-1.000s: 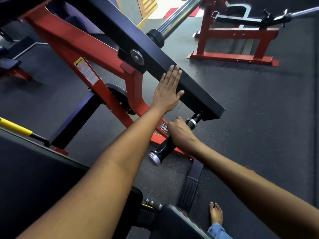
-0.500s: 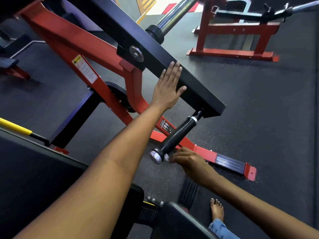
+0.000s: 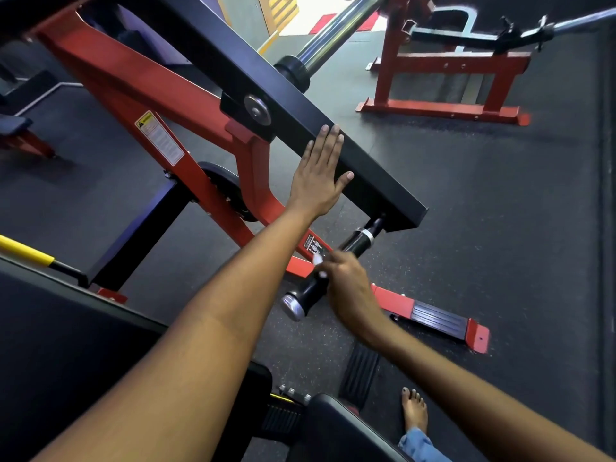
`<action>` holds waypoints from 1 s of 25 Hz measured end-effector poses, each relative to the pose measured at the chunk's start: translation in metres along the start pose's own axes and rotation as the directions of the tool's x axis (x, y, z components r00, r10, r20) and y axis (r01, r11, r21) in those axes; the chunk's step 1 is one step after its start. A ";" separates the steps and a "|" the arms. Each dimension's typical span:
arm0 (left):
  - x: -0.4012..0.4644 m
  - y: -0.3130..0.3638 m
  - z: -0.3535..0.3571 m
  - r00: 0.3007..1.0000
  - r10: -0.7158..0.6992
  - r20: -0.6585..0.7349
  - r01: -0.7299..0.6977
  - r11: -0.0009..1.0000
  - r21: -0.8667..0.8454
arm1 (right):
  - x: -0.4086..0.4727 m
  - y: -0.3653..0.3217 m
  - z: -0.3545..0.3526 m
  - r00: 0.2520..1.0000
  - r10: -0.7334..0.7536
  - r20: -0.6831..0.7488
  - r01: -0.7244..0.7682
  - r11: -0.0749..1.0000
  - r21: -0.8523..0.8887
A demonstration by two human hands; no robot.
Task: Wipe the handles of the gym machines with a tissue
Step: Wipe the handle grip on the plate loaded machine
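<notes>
Black rubber covers the handle (image 3: 328, 276) of the machine, and it hangs down at a slant from the end of the black arm (image 3: 373, 181) toward me, with a silver cap at its low end. My right hand (image 3: 346, 288) is on the middle part of this handle, fingers curled around it, with the white tissue (image 3: 318, 261) pressed between my fingers and the grip — only small bits of the tissue show at my fingertips, and the hand is blurred, so I cannot tell how much of it there is.

My left hand (image 3: 318, 176) lies flat against the side of the black arm, just above the handle, fingers straight and close together, the thumb spread out to the right. It holds nothing.

Behind the arm stands the red frame (image 3: 160, 105) of the machine with a warning label (image 3: 159, 138) on it. A chrome bar (image 3: 336, 31) sticks out from the arm, up and away from me. On the dark floor (image 3: 500, 211) a red foot with a ribbed black plate (image 3: 436, 320) lies just right of my right wrist. Another red rack (image 3: 446, 85) stands well apart, at the top right. My bare foot (image 3: 415, 410) is at the bottom — beside a black pad (image 3: 343, 431).
</notes>
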State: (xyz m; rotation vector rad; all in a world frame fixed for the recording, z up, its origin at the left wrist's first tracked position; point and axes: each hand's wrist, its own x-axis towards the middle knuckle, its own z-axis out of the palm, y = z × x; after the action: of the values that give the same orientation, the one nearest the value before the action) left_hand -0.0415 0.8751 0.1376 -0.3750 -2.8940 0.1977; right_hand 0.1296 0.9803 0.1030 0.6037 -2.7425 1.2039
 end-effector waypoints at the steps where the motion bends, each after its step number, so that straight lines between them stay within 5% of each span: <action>1: 0.000 0.000 0.000 1.000 -0.005 0.001 0.005 1.000 -0.005 | -0.014 -0.017 0.000 0.992 -0.097 0.077 0.095 0.995 0.029; 3: -0.001 0.001 0.001 1.000 -0.003 0.007 0.003 1.000 0.002 | -0.019 -0.030 -0.010 0.971 -0.148 0.190 0.121 0.982 0.146; 5: 0.000 0.000 0.000 1.000 0.007 0.015 -0.007 1.000 0.010 | 0.008 -0.009 -0.022 0.994 -0.013 0.110 -0.003 0.990 0.138; 7: 0.000 -0.001 0.000 1.000 0.004 0.016 -0.005 1.000 0.019 | 0.045 0.023 -0.032 0.990 0.133 0.046 -0.130 0.989 -0.068; 10: 0.000 0.000 0.001 1.000 -0.013 0.016 0.013 1.000 0.024 | 0.074 0.024 -0.039 0.929 0.280 0.243 -0.173 0.906 -0.386; 12: 0.000 0.000 0.000 1.000 -0.009 0.019 0.009 1.000 0.023 | 0.076 0.002 -0.030 0.912 0.238 0.334 -0.095 0.915 -0.391; 20: -0.002 0.000 0.000 1.000 0.000 0.012 0.000 1.000 0.014 | 0.047 -0.036 -0.006 0.881 0.004 0.473 0.096 0.978 -0.185; 25: -0.001 0.000 -0.001 1.000 -0.001 0.009 0.001 1.000 0.006 | -0.017 -0.012 0.000 0.955 -0.256 0.153 0.208 0.940 0.272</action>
State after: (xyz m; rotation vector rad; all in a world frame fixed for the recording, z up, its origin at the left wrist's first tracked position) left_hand -0.0398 0.8749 0.1387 -0.3727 -2.9020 0.2081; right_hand 0.1496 0.9786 0.1073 1.0875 -2.5767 1.5165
